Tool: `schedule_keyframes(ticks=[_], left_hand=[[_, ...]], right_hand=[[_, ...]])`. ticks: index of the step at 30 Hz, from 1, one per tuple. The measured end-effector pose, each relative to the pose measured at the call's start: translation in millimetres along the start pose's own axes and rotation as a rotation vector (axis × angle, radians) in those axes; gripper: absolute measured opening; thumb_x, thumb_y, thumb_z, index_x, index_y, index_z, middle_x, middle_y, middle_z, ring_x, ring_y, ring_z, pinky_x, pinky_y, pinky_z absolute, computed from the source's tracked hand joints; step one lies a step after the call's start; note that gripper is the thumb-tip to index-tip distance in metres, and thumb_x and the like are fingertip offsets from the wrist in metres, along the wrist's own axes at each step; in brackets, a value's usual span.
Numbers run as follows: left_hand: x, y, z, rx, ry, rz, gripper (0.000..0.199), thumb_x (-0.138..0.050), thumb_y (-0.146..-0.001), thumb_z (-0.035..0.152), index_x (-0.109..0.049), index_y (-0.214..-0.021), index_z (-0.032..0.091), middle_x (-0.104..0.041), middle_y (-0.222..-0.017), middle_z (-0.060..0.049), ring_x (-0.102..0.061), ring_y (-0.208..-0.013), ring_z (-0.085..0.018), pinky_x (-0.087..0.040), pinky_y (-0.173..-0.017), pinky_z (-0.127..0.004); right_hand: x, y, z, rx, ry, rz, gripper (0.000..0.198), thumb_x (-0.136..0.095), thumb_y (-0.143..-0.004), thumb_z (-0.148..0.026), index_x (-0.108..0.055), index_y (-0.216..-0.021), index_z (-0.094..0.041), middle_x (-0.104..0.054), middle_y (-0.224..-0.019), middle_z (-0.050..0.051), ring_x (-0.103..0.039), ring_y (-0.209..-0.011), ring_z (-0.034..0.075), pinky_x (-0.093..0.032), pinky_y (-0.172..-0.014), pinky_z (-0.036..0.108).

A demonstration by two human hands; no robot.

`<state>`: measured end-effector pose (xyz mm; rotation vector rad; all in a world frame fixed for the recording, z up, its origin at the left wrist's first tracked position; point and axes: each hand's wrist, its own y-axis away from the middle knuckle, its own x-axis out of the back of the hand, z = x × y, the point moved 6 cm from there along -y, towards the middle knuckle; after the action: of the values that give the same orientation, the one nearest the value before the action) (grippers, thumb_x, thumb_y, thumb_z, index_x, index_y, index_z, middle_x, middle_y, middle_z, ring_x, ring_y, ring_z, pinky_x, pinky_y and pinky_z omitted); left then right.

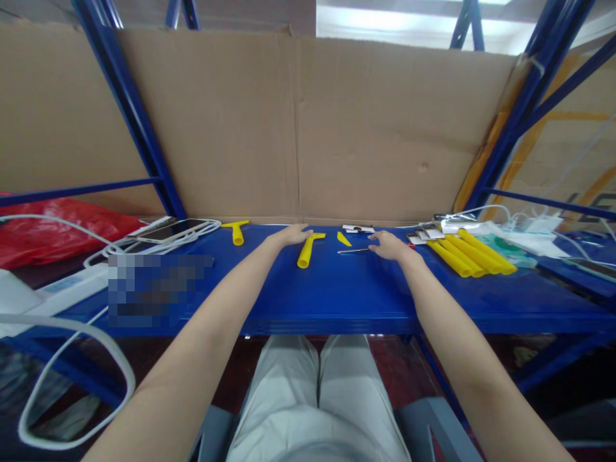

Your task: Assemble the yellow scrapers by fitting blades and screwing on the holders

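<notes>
My left hand (291, 235) is at the back of the blue table with its fingers stretched out. Its fingertips are beside the crossbar of a yellow T-shaped plastic handle (305, 254), and contact between them is unclear. My right hand (389, 244) has curled fingers near a small item too tiny to name. Under that hand passes a screwdriver (353, 251), its metal shaft pointing left and a bit of red showing on the right. A small yellow wedge-shaped piece (343, 239) lies between my hands. Behind it is a white-and-black packet (358, 228).
Another yellow T-shaped handle (237, 233) stands farther left. Several yellow tubes (469, 253) with metal ends lie at right, near white cables and plastic bags. A phone-like device (176, 229), coiled white cable (115, 253) and red bag (67, 228) occupy the left. Cardboard (231, 128) closes the back.
</notes>
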<state>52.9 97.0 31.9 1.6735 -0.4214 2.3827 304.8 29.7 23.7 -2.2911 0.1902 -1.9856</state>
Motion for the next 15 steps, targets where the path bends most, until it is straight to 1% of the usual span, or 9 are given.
schedule_keyframes(ticks=[2,4,6,8,10,12,14,15], left_hand=[[12.3,8.5,-4.7,-0.001,0.045,0.003,0.053,-0.042,-0.091,0.035,-0.045,-0.140,0.013,-0.045,-0.143,-0.010,-0.042,-0.132,-0.021,-0.032,-0.105,-0.025],[22.1,19.6,-9.0,0.004,0.106,-0.007,0.051,-0.045,-0.090,0.033,-0.048,-0.137,0.012,-0.052,-0.137,-0.011,-0.050,-0.125,-0.021,-0.039,-0.097,-0.023],[24.7,31.3,-14.0,0.035,0.203,-0.050,0.050,-0.046,-0.090,0.034,-0.051,-0.135,0.014,-0.057,-0.132,-0.011,-0.059,-0.113,-0.022,-0.047,-0.085,-0.025],[22.2,41.1,-18.3,0.062,0.312,-0.066,0.047,-0.047,-0.090,0.035,-0.053,-0.132,0.016,-0.059,-0.130,-0.009,-0.063,-0.106,-0.021,-0.050,-0.076,-0.026],[16.7,47.3,-21.7,0.069,0.406,-0.041,0.043,-0.049,-0.089,0.033,-0.057,-0.128,0.017,-0.063,-0.124,-0.008,-0.064,-0.104,-0.020,-0.051,-0.076,-0.026],[10.7,49.9,-25.0,0.063,0.460,0.015,0.040,-0.050,-0.088,0.030,-0.061,-0.124,0.017,-0.066,-0.119,-0.007,-0.064,-0.103,-0.020,-0.051,-0.079,-0.027],[7.4,50.6,-27.9,0.049,0.432,0.087,0.038,-0.051,-0.087,0.027,-0.063,-0.121,0.015,-0.068,-0.114,-0.007,-0.064,-0.103,-0.020,-0.050,-0.086,-0.030],[7.9,50.9,-28.4,0.032,0.388,0.134,0.035,-0.053,-0.086,0.024,-0.066,-0.117,0.014,-0.068,-0.114,-0.007,-0.063,-0.107,-0.020,-0.048,-0.091,-0.030]], right_hand=[[0.2,-3.4,3.2,-0.016,-0.016,0.023,0.036,-0.054,-0.086,-0.027,-0.059,-0.120,-0.017,-0.060,-0.127,0.013,-0.053,-0.120,0.024,-0.041,-0.098,0.034],[2.6,-6.6,4.0,-0.031,-0.026,0.053,0.033,-0.053,-0.086,-0.026,-0.062,-0.116,-0.016,-0.063,-0.121,0.014,-0.057,-0.116,0.024,-0.043,-0.095,0.032],[7.4,-10.9,1.9,-0.038,-0.047,0.095,0.030,-0.050,-0.087,-0.026,-0.066,-0.110,-0.016,-0.066,-0.116,0.014,-0.059,-0.112,0.025,-0.044,-0.093,0.031],[12.9,-18.0,-0.8,-0.057,-0.083,0.142,0.029,-0.048,-0.087,-0.027,-0.068,-0.106,-0.017,-0.068,-0.113,0.013,-0.061,-0.110,0.024,-0.045,-0.090,0.030],[16.3,-28.2,-2.8,-0.099,-0.115,0.167,0.029,-0.047,-0.088,-0.029,-0.067,-0.105,-0.017,-0.068,-0.112,0.012,-0.061,-0.109,0.024,-0.046,-0.089,0.029],[15.8,-40.4,-3.8,-0.156,-0.131,0.157,0.032,-0.048,-0.088,-0.032,-0.065,-0.108,-0.015,-0.067,-0.113,0.015,-0.060,-0.111,0.026,-0.047,-0.089,0.031],[11.3,-52.1,-3.8,-0.229,-0.146,0.119,0.040,-0.051,-0.086,-0.036,-0.059,-0.116,-0.011,-0.064,-0.117,0.020,-0.058,-0.115,0.028,-0.047,-0.091,0.036],[8.5,-56.8,-3.2,-0.274,-0.157,0.103,0.047,-0.053,-0.085,-0.039,-0.056,-0.121,-0.009,-0.061,-0.120,0.022,-0.056,-0.118,0.030,-0.046,-0.092,0.039]])
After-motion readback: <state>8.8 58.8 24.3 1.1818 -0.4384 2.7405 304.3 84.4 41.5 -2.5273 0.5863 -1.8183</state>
